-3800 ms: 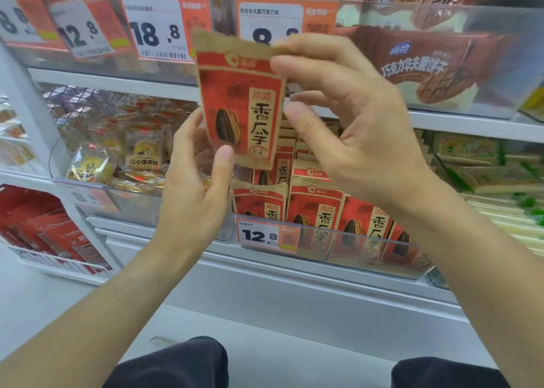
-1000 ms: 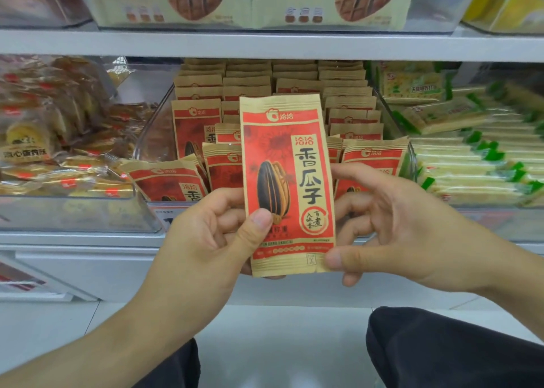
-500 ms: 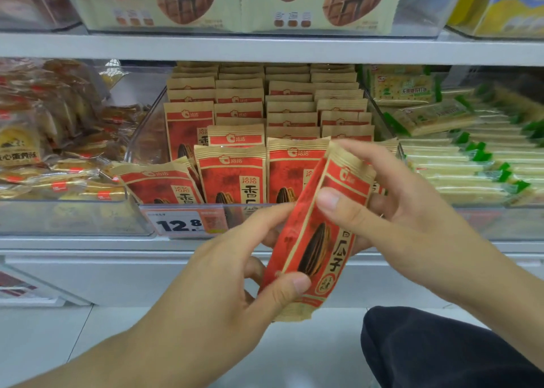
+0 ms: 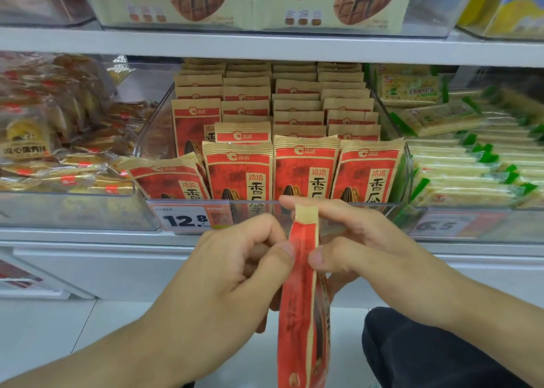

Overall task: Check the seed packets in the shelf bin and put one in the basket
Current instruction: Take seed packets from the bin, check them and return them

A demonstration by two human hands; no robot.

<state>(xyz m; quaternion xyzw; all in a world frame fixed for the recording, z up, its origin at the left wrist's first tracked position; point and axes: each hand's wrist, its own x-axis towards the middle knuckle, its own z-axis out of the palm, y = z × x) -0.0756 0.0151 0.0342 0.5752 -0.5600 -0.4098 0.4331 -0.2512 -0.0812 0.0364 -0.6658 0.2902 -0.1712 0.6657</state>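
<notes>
Head view: both hands, left hand (image 4: 235,267) and right hand (image 4: 362,249), are pinching the seed packet (image 4: 303,299), now turned edge-on before the shelf bin (image 4: 407,163); checking continuing, basket unseen.

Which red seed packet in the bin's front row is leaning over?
The leftmost red-and-tan seed packet in the clear plastic bin; it tilts, its neighbours stand upright.

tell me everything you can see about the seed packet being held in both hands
The seed packet is a slim pouch, red with tan kraft-paper edges, matte like paper. It hangs upright and edge-on to the camera, so its print is barely readable; a dark seed picture shows on the right face. The left hand and right hand pinch its upper part from either side, in front of the shelf bin. Its bottom runs out of frame.
</notes>
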